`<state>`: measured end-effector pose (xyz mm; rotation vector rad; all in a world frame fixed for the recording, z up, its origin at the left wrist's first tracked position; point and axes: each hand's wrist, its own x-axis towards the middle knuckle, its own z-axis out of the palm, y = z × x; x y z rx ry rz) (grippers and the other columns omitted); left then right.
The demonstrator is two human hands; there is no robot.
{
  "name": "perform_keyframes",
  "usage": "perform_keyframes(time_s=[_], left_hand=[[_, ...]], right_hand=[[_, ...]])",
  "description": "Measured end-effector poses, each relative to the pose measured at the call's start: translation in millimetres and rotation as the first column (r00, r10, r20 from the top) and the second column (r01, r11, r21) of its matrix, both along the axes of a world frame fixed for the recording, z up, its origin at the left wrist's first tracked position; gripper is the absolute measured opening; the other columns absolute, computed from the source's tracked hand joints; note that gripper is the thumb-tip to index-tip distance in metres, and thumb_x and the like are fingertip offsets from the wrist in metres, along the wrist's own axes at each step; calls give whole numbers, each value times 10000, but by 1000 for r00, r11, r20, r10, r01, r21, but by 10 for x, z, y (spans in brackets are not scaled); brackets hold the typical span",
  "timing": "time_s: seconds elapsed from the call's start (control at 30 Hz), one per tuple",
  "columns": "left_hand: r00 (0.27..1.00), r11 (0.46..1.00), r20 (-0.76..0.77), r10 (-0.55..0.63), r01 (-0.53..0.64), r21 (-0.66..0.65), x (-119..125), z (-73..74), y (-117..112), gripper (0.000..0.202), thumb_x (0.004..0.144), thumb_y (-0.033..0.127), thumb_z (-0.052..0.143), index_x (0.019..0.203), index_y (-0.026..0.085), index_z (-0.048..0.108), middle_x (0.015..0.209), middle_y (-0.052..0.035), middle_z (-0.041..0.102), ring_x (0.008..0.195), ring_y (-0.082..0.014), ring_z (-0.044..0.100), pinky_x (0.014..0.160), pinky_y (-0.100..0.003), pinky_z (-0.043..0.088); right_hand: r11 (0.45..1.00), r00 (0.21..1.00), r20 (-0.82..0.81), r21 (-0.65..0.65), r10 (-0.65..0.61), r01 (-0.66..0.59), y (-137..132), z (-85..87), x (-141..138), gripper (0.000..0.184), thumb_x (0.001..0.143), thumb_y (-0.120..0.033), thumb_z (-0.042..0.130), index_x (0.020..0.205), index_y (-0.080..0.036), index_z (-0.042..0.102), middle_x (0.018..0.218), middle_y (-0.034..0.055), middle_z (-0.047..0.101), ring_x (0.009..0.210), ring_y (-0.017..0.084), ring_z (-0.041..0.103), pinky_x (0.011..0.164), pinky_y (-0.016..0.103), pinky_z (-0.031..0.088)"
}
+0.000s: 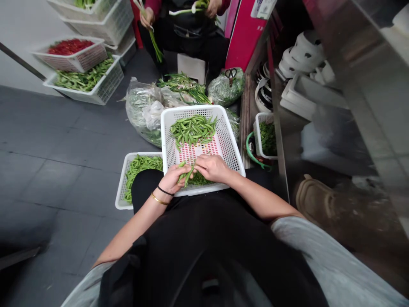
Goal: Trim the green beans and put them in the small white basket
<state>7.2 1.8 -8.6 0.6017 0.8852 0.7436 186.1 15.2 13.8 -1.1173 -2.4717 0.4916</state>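
Note:
A white plastic basket (234,149) rests on my lap. Green pea pods (193,129) are heaped at its far end, and small green trimmings (200,179) lie at the near end under my hands. My left hand (174,177) is closed round a few pea pods (186,174) above the near end. Close beside it, my right hand (211,166) has thumb and fingers pinched at the tip of one of those pods. What exactly its fingertips grip is too small to make out. A second white basket (119,198) full of pods stands low at my left knee.
Plastic bags of greens (142,111) and loose spring onions (188,87) lie beyond the basket. Opposite sits a person whose hands (147,18) hold spring onions. Stacked vegetable baskets (105,87) stand at the far left. On the right is a metal shelf (277,140) with containers; scissors (230,74) lie on a bag.

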Motion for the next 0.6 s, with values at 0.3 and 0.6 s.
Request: perform_keyframes(time_s=[0.3,0.6], left_hand=[[999,993,-11,53,-51,110,-55,10,24,186,660,241,711,706,96,603,557,-38,613,309,-8,312,315,-150,198],[993,998,116,16,-10,-57,5,-16,25,155,638,202,699,675,83,606,551,-34,596,311,7,271,297,-131,131]], right_hand=[[939,931,-323,-338,-173,57,86,-31,113,134,822,-278,563,764,-164,602,697,-4,599,635,103,531,633,219,407],[996,991,-123,-78,-46,37,67,-4,-48,186,848,-252,486,699,-165,556,735,29,565,661,121,491,607,234,363]])
